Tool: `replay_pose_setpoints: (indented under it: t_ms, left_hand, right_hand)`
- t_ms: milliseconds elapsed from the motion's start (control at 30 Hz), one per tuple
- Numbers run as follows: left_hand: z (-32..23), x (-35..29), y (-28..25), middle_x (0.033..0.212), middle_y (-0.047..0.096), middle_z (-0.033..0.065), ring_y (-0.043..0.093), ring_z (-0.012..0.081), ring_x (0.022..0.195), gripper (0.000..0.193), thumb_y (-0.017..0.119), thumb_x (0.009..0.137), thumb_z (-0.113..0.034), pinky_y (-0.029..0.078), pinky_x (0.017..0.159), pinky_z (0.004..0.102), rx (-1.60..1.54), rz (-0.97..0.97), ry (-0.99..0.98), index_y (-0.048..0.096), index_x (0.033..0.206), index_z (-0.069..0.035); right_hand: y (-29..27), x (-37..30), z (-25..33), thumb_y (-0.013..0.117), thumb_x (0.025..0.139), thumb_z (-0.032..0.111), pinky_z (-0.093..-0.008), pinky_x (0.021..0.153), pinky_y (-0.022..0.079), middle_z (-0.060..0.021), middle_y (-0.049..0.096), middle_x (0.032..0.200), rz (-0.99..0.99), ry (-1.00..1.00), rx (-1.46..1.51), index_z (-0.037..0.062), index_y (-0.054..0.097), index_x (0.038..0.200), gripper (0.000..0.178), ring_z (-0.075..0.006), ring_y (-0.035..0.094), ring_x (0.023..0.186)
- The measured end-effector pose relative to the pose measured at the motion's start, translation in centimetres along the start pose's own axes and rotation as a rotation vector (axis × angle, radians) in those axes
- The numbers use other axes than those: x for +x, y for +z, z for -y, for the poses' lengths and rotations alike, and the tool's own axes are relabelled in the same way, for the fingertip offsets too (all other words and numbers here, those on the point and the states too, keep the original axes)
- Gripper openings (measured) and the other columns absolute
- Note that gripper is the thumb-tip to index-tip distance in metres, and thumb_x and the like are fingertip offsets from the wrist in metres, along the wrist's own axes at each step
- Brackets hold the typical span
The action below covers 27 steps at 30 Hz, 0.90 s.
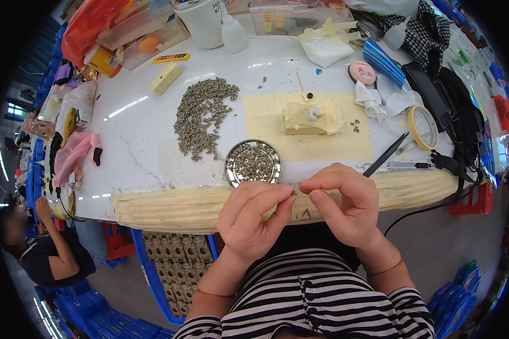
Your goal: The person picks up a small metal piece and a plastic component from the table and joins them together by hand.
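My left hand (251, 217) pinches a tiny grey-brown part (293, 193) between thumb and fingertips, over the taped front edge of the table. Close beside it, my right hand (348, 206) has its thumb and forefinger brought together; whatever is between them is too small to make out. Just beyond my left hand stands a round metal dish (229, 169) holding many similar small parts. A large heap of the same parts (201, 116) is spread on the white table farther left.
Yellowish tape (169, 203) covers the table's front edge. A tape-wrapped block (308, 120) stands on a taped patch. Tweezers (387, 153), a cutter knife (410, 165) and a tape roll (423, 128) lie right. Below is a blue crate (152, 277) of grey-brown parts. A person (51, 248) sits left.
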<state>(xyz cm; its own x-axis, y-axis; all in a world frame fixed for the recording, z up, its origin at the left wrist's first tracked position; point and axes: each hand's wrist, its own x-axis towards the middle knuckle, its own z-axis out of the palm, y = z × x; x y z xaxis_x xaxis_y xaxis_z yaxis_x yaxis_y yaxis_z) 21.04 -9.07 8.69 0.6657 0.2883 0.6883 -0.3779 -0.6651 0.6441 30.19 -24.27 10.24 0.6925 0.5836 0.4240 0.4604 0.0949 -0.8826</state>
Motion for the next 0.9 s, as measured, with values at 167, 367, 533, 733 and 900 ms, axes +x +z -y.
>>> replay_pose_setpoints:
  t_ms: [167,367,533,733,900]
  left_hand:
    - [-0.1,1.2,0.2,0.082,0.068,0.0108,0.065,0.0219,0.071,0.022,0.077,0.074,0.008,0.052,0.063,0.0292,0.060,-0.008,0.032,0.070,0.093,0.001]
    - [0.1,2.7,0.9,0.080,0.068,0.0102,0.064,0.0210,0.068,0.022,0.078,0.073,0.009,0.052,0.061,0.0282,0.034,-0.029,-0.055,0.071,0.092,0.002]
    - [0.8,2.3,0.9,0.081,0.068,0.0104,0.064,0.0202,0.069,0.021,0.078,0.073,0.008,0.052,0.063,0.0279,0.000,-0.034,-0.121,0.071,0.093,0.002]
    - [1.0,2.0,0.5,0.081,0.069,0.0109,0.065,0.0209,0.069,0.022,0.078,0.073,0.008,0.052,0.063,0.0281,0.015,-0.041,-0.090,0.071,0.093,0.002]
    - [1.0,1.9,0.6,0.080,0.069,0.0112,0.065,0.0216,0.069,0.022,0.078,0.073,0.009,0.052,0.063,0.0288,-0.001,-0.064,-0.066,0.071,0.093,0.002]
  right_hand:
    - [-1.6,1.6,0.3,0.072,0.082,-0.002,-0.0282,0.067,0.051,-0.0105,0.069,0.083,-0.118,-0.062,-0.155,-0.0016,0.071,0.094,0.012,-0.0204,0.065,0.074]
    - [-3.3,5.2,0.2,0.077,0.077,0.003,-0.0319,0.063,0.047,-0.0065,0.062,0.078,-0.215,-0.242,-0.655,0.0031,0.071,0.091,0.016,-0.0228,0.059,0.071]
    - [-2.7,6.4,-0.2,0.078,0.076,0.007,-0.0345,0.062,0.046,-0.0048,0.059,0.078,-0.166,-0.251,-0.756,0.0063,0.070,0.089,0.015,-0.0237,0.056,0.072]
    - [-2.3,6.2,-0.6,0.078,0.075,0.007,-0.0340,0.062,0.046,-0.0045,0.058,0.078,-0.184,-0.261,-0.759,0.0066,0.069,0.087,0.015,-0.0233,0.056,0.072]
    - [-2.4,6.0,0.1,0.079,0.074,0.004,-0.0316,0.061,0.046,-0.0062,0.061,0.078,-0.290,-0.363,-0.733,0.0047,0.069,0.088,0.017,-0.0227,0.058,0.070]
